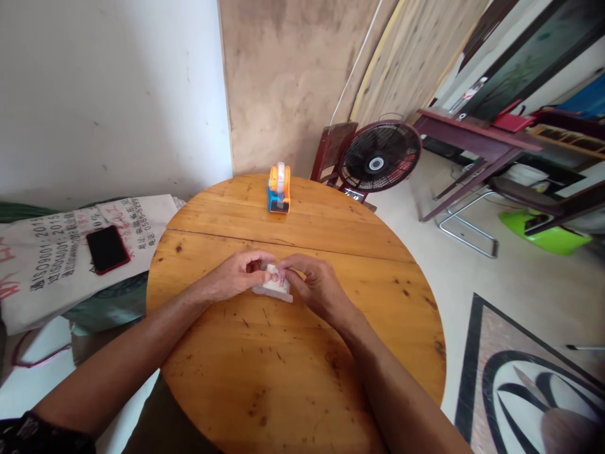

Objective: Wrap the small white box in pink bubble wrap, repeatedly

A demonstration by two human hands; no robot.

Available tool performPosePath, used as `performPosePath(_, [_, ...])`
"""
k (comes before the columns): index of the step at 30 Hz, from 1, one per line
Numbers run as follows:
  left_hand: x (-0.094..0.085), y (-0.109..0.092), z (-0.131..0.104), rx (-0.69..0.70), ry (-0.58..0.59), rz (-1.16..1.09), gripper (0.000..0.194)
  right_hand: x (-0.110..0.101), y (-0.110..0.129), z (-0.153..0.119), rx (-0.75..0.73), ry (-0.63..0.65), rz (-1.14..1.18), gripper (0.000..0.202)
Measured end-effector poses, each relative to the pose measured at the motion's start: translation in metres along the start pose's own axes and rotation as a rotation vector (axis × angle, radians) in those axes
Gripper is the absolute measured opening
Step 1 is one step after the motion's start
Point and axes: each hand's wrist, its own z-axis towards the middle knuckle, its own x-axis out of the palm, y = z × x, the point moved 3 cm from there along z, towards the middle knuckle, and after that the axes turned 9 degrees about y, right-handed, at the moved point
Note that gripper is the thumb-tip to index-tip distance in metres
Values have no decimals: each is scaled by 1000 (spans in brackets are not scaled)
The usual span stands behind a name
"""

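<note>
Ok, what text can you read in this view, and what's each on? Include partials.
White sack, printed sideways:
"ISO9001", year after it soft, likely 2015
"ISO14001", same
"地址" (rest too blurred)
"电话" (number too soft to trust)
Large red print on sack: unreadable.
Small packet at the hands: reddish marks, unreadable.
Fan base panel: too small.
Bottle label, far table: blurred.
</note>
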Motion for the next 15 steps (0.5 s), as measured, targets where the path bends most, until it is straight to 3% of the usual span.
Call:
performPosePath(8, [-1, 2, 1, 7, -3, -2, 37, -2, 10, -2, -138, 23, -272, 14])
performPosePath(15, [-3, 1, 2, 26, 4, 25, 37, -9, 26, -7, -191, 172, -400, 23])
